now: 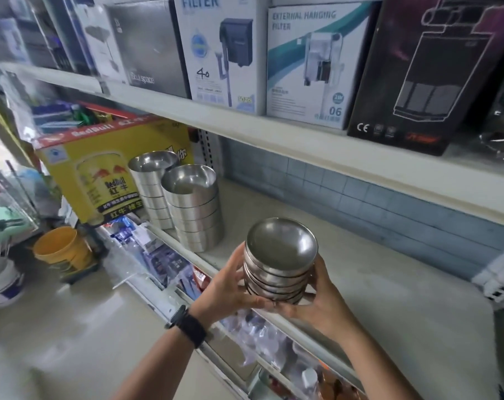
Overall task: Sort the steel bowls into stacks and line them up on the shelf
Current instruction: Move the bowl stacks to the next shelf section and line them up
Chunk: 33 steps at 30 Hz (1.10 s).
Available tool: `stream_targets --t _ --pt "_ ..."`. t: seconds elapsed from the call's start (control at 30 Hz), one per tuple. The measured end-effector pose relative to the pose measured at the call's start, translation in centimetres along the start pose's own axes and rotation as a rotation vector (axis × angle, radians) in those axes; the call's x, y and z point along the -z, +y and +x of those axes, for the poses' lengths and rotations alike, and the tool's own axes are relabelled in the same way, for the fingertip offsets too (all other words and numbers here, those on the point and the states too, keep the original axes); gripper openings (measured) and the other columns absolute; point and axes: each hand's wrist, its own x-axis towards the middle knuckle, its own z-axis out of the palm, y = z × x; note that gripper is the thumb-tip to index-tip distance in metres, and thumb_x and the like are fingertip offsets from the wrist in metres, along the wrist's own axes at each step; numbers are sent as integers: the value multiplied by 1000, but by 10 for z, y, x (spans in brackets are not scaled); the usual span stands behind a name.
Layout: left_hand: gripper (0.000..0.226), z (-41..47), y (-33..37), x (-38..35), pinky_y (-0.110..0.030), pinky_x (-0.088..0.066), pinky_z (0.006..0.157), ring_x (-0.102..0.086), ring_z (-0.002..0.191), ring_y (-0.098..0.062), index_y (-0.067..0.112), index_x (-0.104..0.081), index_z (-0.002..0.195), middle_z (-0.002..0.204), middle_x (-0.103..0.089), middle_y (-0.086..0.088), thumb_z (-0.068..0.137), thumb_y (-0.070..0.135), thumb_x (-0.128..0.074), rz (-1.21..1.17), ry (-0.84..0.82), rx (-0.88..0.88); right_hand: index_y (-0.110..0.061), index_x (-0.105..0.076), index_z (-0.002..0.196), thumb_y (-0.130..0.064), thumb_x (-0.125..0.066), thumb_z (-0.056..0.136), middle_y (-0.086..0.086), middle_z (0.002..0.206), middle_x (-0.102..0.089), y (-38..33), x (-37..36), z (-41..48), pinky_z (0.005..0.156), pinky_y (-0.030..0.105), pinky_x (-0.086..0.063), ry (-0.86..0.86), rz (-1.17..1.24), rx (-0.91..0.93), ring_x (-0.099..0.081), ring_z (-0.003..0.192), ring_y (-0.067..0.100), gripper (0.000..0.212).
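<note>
A stack of several small round steel bowls [281, 261] is held up over the front edge of the grey shelf [389, 298]. My left hand [230, 287] grips its left side and underside, and my right hand [322, 295] cups its right side and bottom. Two taller stacks of straight-walled steel bowls stand on the shelf to the left: one near stack [194, 207] and one behind it [155, 186], side by side and touching.
A yellow Red Bull carton [100, 174] stands left of the stacks. The upper shelf [302, 140] with filter boxes hangs close overhead. White plastic racks [501, 287] sit at the shelf's right end. A yellow bucket [61, 249] stands on the floor below.
</note>
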Motion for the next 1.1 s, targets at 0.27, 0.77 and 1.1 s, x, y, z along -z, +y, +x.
stream_targets --t 0.27,0.77,1.1 --pt "120 32 -33 29 -52 -52 102 -56 130 -25 28 -29 148 138 -56 -6 53 10 -100 -65 -51 21 -52 -22 146 -53 -98 49 -32 133 -50 5 -24 29 99 24 -51 87 -62 -3 -52 125 -5 123" --pt "113 83 -95 91 -43 -51 104 -61 123 -13 23 -41 140 132 -64 2 48 43 -102 -16 -225 62 -40 -16 152 -38 -97 59 -15 139 -52 1 -98 68 95 16 -49 305 -102 -157 -57 121 -4 123" --pt "124 83 -99 95 -33 -51 105 -61 121 -5 26 -41 140 127 -65 9 36 58 -99 30 -227 70 -48 -14 150 -23 -96 63 -15 136 -53 12 -109 71 91 12 -49 350 -107 -186 -58 118 -8 122"
